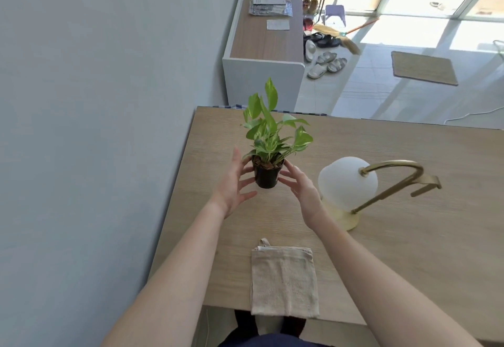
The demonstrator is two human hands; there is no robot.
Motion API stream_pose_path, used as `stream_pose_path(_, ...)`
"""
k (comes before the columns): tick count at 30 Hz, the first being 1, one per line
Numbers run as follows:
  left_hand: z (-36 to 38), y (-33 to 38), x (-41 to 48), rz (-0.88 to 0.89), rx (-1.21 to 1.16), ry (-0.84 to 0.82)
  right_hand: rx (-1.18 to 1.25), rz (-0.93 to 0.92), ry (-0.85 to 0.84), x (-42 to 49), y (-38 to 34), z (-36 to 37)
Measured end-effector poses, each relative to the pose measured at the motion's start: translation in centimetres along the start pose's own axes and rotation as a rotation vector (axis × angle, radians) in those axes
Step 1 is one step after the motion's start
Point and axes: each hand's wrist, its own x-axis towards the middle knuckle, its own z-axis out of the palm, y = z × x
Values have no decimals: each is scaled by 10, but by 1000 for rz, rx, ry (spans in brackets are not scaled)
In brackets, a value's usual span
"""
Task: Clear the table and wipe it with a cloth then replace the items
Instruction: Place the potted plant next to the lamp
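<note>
1. The person holds the small potted plant (pixel 268 155) between both hands, above the wooden table (pixel 409 237), near its left side. Whether the pot bottom touches the table or is a little above it, I cannot tell.

2. The left hand (pixel 234 183) touches the pot only with the thumb and fingertips; the other fingers are spread wide. The right hand (pixel 301 187) also meets the pot with its fingertips, and its palm stays off. So neither hand closes fully around it.

3. I think this light hold is the main risk. The pot is black, smooth plastic and narrows to the bottom, so it can slip down between the fingertips.

4. If the pot tilts, the loose brown soil pieces on top can fall on the table, and then there is more to wipe.

5. The leaves are thin, soft and pointed, green with yellow marks, and stand high over the pot. The plant looks top-heavy to me, so a quick move may tip it.

6. The lamp (pixel 354 183) stands just beside the right hand. Its round white shade looks like matte glass, on a curved brass arm and pale round base. A careless elbow can knock it.

7. The beige cloth (pixel 283 281) lies folded at the near edge, soft terry with a small loop. It partly hangs over the edge and may slide off.
</note>
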Motion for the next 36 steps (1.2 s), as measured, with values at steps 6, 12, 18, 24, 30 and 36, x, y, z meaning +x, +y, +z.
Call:
stream_pose_path(6, 2, -16, -24, -5, -14, 13, -2, -43, -36, -20, 10, -2)
stream_pose_path(12, 3, -35, -37, -12, -24, 28, 27, -42, -39, -35, 23, -4)
stream_pose_path(18, 4, -47, -41, -18, -55, 31, 75, -9, -15, -38, 33, -8)
stream_pose_path(24, 6, -54, -47, 7, -78, 57, 141, -8, -17, -39, 47, -11)
stream_pose_path(30, 7, -63, -48, 29, -98, 104, 190, 4, 17, -34, 57, -11)
stream_pose_path(36, 6, -68, -47, 23, -95, 118, 190, -18, 41, -43, 58, -7)
